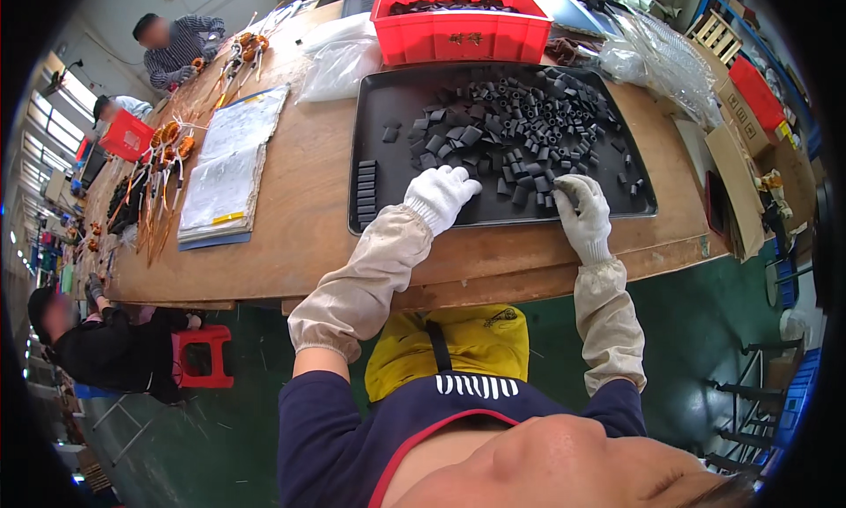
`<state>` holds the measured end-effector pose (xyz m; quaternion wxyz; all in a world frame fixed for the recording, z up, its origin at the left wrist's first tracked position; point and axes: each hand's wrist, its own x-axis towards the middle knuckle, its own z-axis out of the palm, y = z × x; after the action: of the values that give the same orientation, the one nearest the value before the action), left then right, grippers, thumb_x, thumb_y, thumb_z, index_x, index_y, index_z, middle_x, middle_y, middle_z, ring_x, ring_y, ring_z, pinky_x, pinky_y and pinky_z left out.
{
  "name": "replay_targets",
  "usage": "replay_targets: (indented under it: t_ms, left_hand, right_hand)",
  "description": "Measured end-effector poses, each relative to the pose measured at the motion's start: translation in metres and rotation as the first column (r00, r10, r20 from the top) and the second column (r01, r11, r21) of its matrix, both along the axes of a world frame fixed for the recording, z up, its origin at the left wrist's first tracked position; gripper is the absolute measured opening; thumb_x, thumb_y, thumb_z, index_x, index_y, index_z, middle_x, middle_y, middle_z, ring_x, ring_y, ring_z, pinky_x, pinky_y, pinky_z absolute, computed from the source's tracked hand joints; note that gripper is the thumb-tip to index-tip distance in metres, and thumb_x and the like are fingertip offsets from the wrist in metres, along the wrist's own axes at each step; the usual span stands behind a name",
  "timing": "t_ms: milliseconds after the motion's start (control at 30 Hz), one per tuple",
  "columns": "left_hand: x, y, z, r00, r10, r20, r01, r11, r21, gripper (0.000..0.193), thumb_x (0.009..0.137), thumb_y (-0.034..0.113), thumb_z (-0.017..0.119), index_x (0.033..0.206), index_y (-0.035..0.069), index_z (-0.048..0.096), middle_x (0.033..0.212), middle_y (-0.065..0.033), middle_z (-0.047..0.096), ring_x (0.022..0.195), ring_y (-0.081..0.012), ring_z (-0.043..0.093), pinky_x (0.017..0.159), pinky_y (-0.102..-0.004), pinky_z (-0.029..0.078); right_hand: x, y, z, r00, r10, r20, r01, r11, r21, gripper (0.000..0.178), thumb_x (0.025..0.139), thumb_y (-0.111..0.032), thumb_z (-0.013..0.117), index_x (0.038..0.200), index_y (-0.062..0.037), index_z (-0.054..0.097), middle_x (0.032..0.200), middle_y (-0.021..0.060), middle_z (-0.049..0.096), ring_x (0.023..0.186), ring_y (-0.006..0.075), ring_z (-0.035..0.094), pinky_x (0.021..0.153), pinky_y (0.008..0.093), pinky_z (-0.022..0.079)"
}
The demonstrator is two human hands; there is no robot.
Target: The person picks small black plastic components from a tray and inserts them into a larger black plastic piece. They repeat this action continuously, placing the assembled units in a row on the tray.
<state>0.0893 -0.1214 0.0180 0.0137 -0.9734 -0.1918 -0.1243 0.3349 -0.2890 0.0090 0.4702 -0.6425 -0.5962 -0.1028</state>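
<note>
Our left hand [441, 195], over the near part of the black tray [377, 103]: fingers curled, grasp unclear | our right hand [585, 219], over its near edge: fingers bent, we cannot tell if grasping | black tube pieces [539, 125] heaped inside, 1 column [367, 191] at left | tabletop [310, 169] beneath, red bin [454, 43] behind

The black tray [385, 96] has bare room at its far-left corner, but a red bin [441, 48] blocks passage behind.
</note>
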Motion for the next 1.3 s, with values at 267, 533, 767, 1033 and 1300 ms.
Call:
replay_targets:
  t_ms: [267, 533, 767, 1033, 1300]
  left_hand:
    - [-0.004, -0.013, -0.009, 0.963, 0.206, 0.174, -0.197, 0.978, -0.065, 0.012, 0.096, 0.027, 0.065, 0.103, 0.019, 0.071, 0.092, -0.0091, 0.068, 0.084, -0.0321, 0.071, 0.070, -0.0460, 0.058]
    - [-0.027, -0.034, -0.023, 0.656, 0.470, 0.591, -0.060, 0.813, -0.580, 0.014, 0.100, 0.012, 0.065, 0.113, 0.013, 0.069, 0.092, -0.0100, 0.073, 0.081, -0.0210, 0.073, 0.076, -0.0334, 0.059]
    - [-0.033, -0.028, -0.022, 0.663, 0.515, 0.543, -0.017, 0.736, -0.677, 0.015, 0.100, 0.011, 0.065, 0.115, 0.007, 0.067, 0.089, -0.0071, 0.071, 0.079, -0.0136, 0.069, 0.076, -0.0302, 0.057]
    - [-0.032, -0.022, -0.023, 0.619, 0.590, 0.519, 0.018, 0.649, -0.760, 0.019, 0.101, 0.011, 0.066, 0.118, 0.006, 0.064, 0.089, -0.0030, 0.069, 0.080, -0.0088, 0.064, 0.078, -0.0263, 0.055]
    - [-0.036, -0.017, -0.026, 0.576, 0.489, 0.655, 0.037, 0.785, -0.619, 0.015, 0.093, 0.004, 0.072, 0.107, 0.007, 0.069, 0.102, -0.0072, 0.067, 0.088, -0.0164, 0.066, 0.080, -0.0300, 0.055]
  right_hand:
    - [-0.004, 0.075, 0.018, 0.933, 0.071, 0.353, -0.011, 0.986, -0.168, 0.017, 0.090, -0.013, 0.069, 0.106, -0.0087, 0.072, 0.101, 0.0101, 0.073, 0.097, 0.0321, 0.068, 0.087, 0.0426, 0.053]
    - [0.006, 0.123, 0.020, 0.846, 0.152, 0.511, 0.124, 0.876, -0.466, 0.019, 0.085, -0.018, 0.071, 0.103, -0.0133, 0.073, 0.098, 0.0092, 0.071, 0.097, 0.0314, 0.066, 0.085, 0.0449, 0.053]
    - [0.002, 0.118, 0.020, 0.796, 0.154, 0.585, 0.111, 0.914, -0.391, 0.024, 0.082, -0.013, 0.071, 0.106, -0.0150, 0.071, 0.099, 0.0076, 0.069, 0.099, 0.0300, 0.064, 0.089, 0.0436, 0.050]
    - [-0.028, 0.109, 0.024, 0.937, 0.286, -0.200, -0.327, 0.920, -0.218, 0.028, 0.089, 0.003, 0.070, 0.115, -0.0050, 0.067, 0.111, 0.0121, 0.065, 0.094, 0.0261, 0.069, 0.083, 0.0340, 0.055]
    - [-0.096, 0.105, 0.014, 0.854, 0.488, -0.182, -0.517, 0.836, -0.184, 0.030, 0.084, 0.002, 0.075, 0.113, -0.0067, 0.072, 0.106, 0.0116, 0.064, 0.092, 0.0263, 0.069, 0.080, 0.0344, 0.056]
